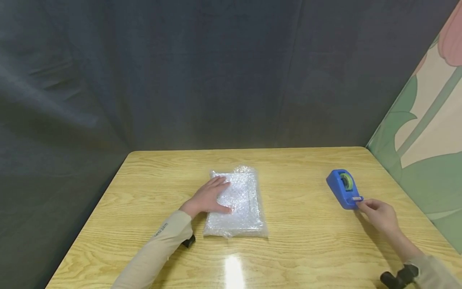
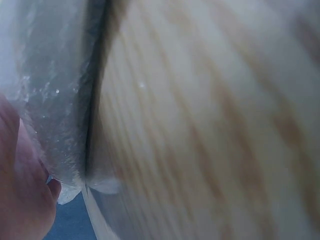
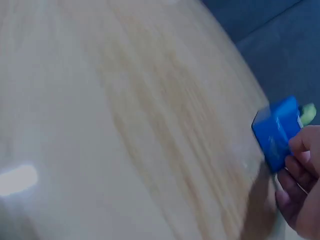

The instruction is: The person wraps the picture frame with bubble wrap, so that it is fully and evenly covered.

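A flat rectangular item wrapped in clear bubble wrap (image 1: pixel 242 204) lies at the middle of the table. My left hand (image 1: pixel 209 197) rests on its left part, fingers spread and thumb pointing right. In the left wrist view, part of that hand (image 2: pixel 25 185) shows beside the edge of the wrap (image 2: pixel 55 100). On the right stands a blue tape dispenser (image 1: pixel 339 190) with a greenish roll of tape (image 1: pixel 347 182). My right hand (image 1: pixel 381 216) pinches the tape's end at the dispenser's front, thumb against forefinger; the tape itself is hard to make out there.
The wood-grain table (image 1: pixel 296 249) ends at a dark curtain (image 1: pixel 216 80) behind and on the left. A panel with painted flowers (image 1: pixel 426 140) borders the right side. Small black devices (image 1: pixel 398 277) sit at both wrists.
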Demonstrator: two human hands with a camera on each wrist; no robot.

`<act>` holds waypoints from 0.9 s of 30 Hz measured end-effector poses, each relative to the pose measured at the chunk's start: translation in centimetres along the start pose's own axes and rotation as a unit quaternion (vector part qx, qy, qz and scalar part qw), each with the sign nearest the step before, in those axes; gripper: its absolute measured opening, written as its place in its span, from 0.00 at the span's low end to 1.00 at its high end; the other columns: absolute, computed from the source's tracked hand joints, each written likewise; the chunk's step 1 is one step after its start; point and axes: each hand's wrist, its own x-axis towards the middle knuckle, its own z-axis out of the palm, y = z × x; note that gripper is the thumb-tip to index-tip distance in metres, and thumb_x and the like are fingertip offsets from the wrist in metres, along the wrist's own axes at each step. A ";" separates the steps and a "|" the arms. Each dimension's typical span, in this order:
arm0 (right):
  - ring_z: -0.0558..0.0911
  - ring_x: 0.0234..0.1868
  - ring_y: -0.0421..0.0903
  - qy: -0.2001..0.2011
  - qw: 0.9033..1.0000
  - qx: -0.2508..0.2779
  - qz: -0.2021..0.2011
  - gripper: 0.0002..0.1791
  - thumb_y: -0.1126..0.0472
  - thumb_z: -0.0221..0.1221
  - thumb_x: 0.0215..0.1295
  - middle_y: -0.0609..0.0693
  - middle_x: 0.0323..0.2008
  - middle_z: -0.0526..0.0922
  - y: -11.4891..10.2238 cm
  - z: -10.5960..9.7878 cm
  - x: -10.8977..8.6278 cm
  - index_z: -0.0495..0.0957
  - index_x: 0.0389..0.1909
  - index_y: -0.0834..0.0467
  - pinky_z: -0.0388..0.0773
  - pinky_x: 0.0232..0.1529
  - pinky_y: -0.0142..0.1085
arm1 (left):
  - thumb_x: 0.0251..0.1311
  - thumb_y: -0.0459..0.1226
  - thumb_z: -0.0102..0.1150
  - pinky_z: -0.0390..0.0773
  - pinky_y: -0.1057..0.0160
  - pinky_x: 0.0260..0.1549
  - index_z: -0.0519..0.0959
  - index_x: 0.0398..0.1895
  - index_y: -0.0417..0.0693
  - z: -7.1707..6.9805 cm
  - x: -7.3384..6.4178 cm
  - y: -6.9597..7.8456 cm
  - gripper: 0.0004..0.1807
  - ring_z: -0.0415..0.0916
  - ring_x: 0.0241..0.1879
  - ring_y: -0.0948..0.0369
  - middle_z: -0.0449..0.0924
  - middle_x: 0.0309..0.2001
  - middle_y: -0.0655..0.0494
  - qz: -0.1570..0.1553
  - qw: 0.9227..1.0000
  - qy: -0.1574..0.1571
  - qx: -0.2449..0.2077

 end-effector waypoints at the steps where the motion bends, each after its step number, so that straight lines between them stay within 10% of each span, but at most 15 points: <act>1: 0.68 0.26 0.27 -0.005 1.000 0.004 -0.005 0.22 0.54 0.51 0.64 0.41 0.24 0.79 0.2 -0.2 -0.1 0.76 0.36 0.74 0.67 0.23 0.26 | 0.42 0.65 0.58 0.42 0.53 0.66 0.53 0.69 0.49 0.0 0.0 0.0 0.53 0.37 0.70 0.53 0.42 0.71 0.51 0.000 1.000 -0.001 0.002; 6: 0.68 0.31 0.20 -0.034 0.998 0.025 -0.039 0.23 0.51 0.52 0.65 0.27 0.27 0.75 0.4 -1.2 -0.5 0.76 0.39 0.71 0.70 0.26 0.22 | 0.42 0.66 0.57 0.42 0.54 0.66 0.53 0.69 0.49 0.0 0.0 0.0 0.54 0.37 0.70 0.53 0.41 0.71 0.51 0.000 1.000 -0.005 0.005; 12: 0.69 0.31 0.20 -0.011 0.993 0.010 -0.121 0.10 0.58 0.57 0.62 0.40 0.29 0.81 -1.4 -0.9 -0.8 0.79 0.30 0.63 0.71 0.27 0.19 | 0.42 0.65 0.58 0.42 0.53 0.66 0.53 0.69 0.49 0.1 0.0 -0.1 0.54 0.37 0.70 0.53 0.42 0.71 0.51 0.000 1.000 0.000 0.004; 17: 0.70 0.32 0.19 0.001 0.987 0.017 -0.157 0.07 0.63 0.57 0.61 0.29 0.29 0.77 -2.5 -0.9 -1.1 0.79 0.29 0.63 0.72 0.27 0.18 | 0.42 0.66 0.58 0.42 0.54 0.66 0.53 0.69 0.49 0.2 0.1 -0.2 0.54 0.37 0.70 0.53 0.42 0.71 0.51 0.002 1.000 0.000 0.005; 27: 0.71 0.36 0.21 -0.008 0.980 0.025 -0.197 0.10 0.58 0.56 0.62 0.39 0.31 0.80 -9.1 -1.5 -0.5 0.77 0.34 0.63 0.68 0.33 0.17 | 0.42 0.66 0.57 0.42 0.54 0.66 0.53 0.69 0.50 0.0 0.1 0.0 0.54 0.37 0.70 0.53 0.42 0.71 0.51 -0.001 1.000 -0.002 0.005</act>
